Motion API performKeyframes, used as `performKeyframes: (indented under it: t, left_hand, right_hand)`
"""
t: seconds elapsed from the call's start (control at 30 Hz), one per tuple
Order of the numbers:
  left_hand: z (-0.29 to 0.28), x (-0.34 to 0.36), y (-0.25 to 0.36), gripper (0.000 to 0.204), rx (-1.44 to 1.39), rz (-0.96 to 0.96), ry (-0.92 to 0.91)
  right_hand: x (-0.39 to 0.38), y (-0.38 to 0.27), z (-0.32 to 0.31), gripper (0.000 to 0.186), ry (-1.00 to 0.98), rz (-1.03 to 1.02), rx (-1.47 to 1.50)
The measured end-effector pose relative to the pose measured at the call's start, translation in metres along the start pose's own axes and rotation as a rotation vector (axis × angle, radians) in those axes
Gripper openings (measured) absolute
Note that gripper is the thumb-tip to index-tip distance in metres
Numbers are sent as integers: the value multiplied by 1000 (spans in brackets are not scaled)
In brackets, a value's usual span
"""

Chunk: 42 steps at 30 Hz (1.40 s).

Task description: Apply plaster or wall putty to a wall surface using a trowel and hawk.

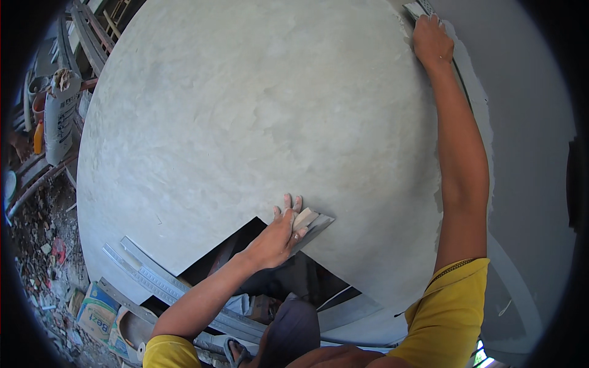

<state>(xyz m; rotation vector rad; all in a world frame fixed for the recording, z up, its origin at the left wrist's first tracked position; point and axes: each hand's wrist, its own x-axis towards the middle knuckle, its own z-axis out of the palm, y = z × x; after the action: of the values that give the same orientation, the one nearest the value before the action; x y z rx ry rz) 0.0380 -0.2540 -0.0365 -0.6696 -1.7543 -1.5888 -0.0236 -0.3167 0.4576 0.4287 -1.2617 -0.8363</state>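
Observation:
A broad pale grey plastered panel (245,110), patchy with smeared compound, fills most of the view. My left hand (270,242) is over the dark angular opening at the panel's near side, holding a flat trowel (316,227) with a light block handle and a grey metal blade. Two or three of its whitened fingers stretch past the handle. At the far right edge, my right hand (434,42) closes on a perforated metal strip (426,7). Whitish compound shows beside that strip. The strip's full length is hidden by my right hand and forearm.
Metal channels (144,273) curve along the panel's near left edge. On the left stand a white sack (60,116), an orange bottle (38,138) and a printed bag (98,310) above rubble-strewn ground. A smooth grey surface (527,141) lies beyond the right edge.

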Motion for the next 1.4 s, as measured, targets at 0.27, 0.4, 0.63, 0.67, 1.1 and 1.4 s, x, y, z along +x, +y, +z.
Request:
performKeyframes:
  t: [0.27, 0.4, 0.63, 0.67, 1.1, 1.4]
  left_hand:
    - [2, 2, 1, 83, 115, 42, -17]
    - [-2, -2, 3, 66, 16, 39, 17]
    - [-17, -6, 29, 76, 22, -87, -15]
    - [-19, -6, 33, 72, -26, -88, 5]
    - [-8, -5, 36, 74, -53, -5, 37]
    - [-11, -10, 47, 48, -68, -92, 49]
  right_hand:
    - [-7, 0, -4, 27, -28, -24, -17]
    - [-38, -29, -20, 27, -10, -144, 95]
    - [-97, -55, -47, 27, 78, -247, 129]
    - [-93, -48, -43, 25, 172, -209, 111]
    - [-43, 14, -5, 21, -37, 103, 105]
    - [-131, -49, -56, 27, 21, -282, 208]
